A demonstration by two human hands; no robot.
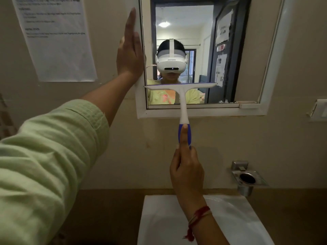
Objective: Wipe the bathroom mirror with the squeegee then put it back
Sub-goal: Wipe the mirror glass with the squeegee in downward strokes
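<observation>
The white-framed bathroom mirror (pixel 200 110) hangs on the beige wall ahead. A squeegee (pixel 182 96) with a white head and a blue-and-white handle lies with its blade flat across the lower part of the glass. My right hand (pixel 187 167) grips the blue handle from below, thumb stretched up along it. My left hand (pixel 130 50) rests flat, fingers up, against the mirror frame's left edge and holds nothing.
A white sink (pixel 159 218) sits below my right arm. A steel cup holder (pixel 247 179) is fixed to the wall at the right. A printed paper sheet (pixel 56 38) is taped to the wall at the left. A white fitting (pixel 318 110) shows at the far right.
</observation>
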